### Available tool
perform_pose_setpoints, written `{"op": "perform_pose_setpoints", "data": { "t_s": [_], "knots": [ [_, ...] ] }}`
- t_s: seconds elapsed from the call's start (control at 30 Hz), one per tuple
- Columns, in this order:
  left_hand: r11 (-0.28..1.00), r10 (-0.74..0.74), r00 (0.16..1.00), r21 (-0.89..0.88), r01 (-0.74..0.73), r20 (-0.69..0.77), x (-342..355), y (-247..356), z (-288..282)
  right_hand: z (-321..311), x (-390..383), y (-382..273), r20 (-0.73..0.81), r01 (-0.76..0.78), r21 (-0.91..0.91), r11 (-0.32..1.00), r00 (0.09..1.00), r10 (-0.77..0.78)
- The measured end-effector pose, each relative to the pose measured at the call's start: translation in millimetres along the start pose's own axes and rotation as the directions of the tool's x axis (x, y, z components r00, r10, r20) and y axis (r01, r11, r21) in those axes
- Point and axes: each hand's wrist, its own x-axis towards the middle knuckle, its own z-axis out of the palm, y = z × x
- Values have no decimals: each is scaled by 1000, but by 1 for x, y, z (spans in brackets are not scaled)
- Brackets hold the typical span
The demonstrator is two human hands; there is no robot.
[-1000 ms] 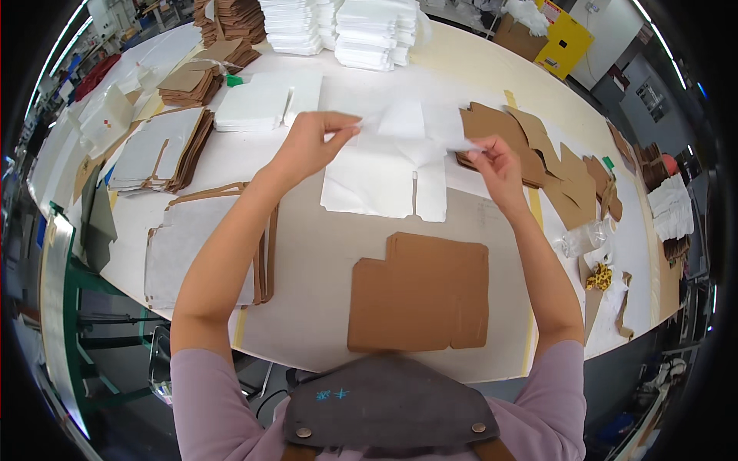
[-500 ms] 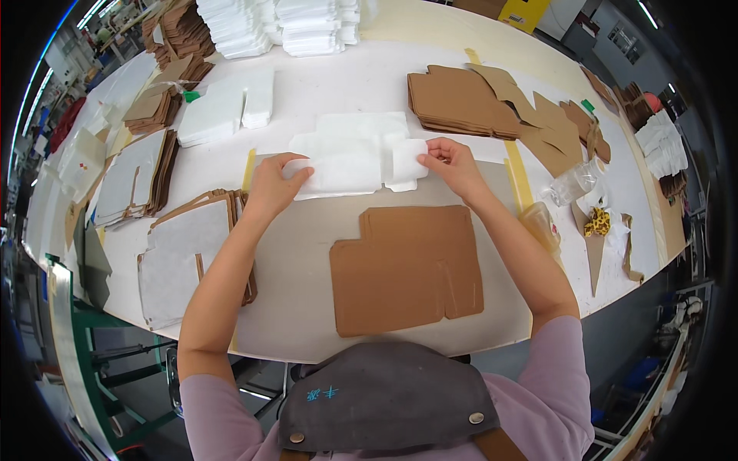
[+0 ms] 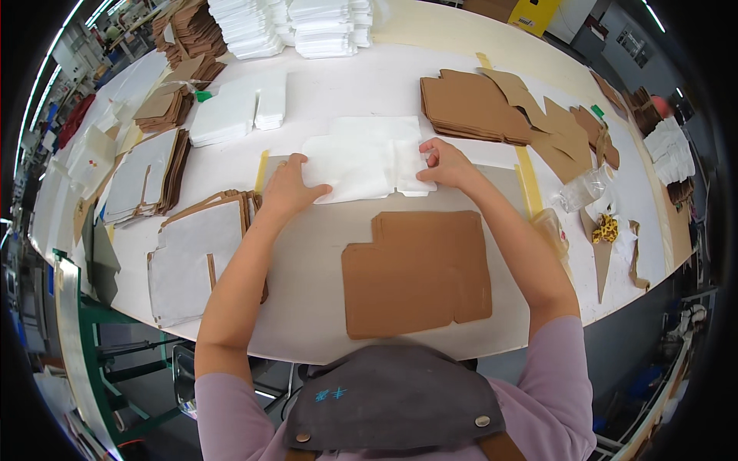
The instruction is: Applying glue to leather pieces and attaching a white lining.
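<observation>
A white cut sheet [image 3: 354, 157] with a stepped outline and a slit near its right side lies flat on the table, its near part over a grey mat [image 3: 296, 269]. My left hand [image 3: 292, 187] rests at its left end, thumb and fingers spread apart on the sheet. At the opposite end is my right hand [image 3: 450, 165]; its thumb touches the edge, and a gap shows between thumb and forefinger. Nearer to me, a brown cut piece [image 3: 419, 269] of similar outline lies on the mat between my forearms.
To the left are stacks of grey-faced brown pieces [image 3: 192, 253] and a low white stack [image 3: 231, 115]. Tall white stacks [image 3: 327, 27] stand at the back. A brown stack [image 3: 469, 104] sits back right, with a clear plastic container [image 3: 582, 190] and a yellow spotted bow [image 3: 605, 228] nearby.
My left thumb and fingers have spread from a pinch on the sheet's edge. My right fingers have parted from its right flap, which now lies flatter. The whole view has shifted slightly.
</observation>
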Motion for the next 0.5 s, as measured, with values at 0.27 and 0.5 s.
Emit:
{"op": "perform_pose_setpoints", "data": {
  "t_s": [0.27, 0.5],
  "knots": [
    [992, -93, 980, 105, 75, 178, 17, -6, -9, 11, 2, 5, -36, -11, 17, 1000, 999, 12],
    [999, -13, 998, -41, 16, 67, 14, -5, -5, 11, 0, -4, -57, 11, 49, 999, 998, -8]
  ]
}}
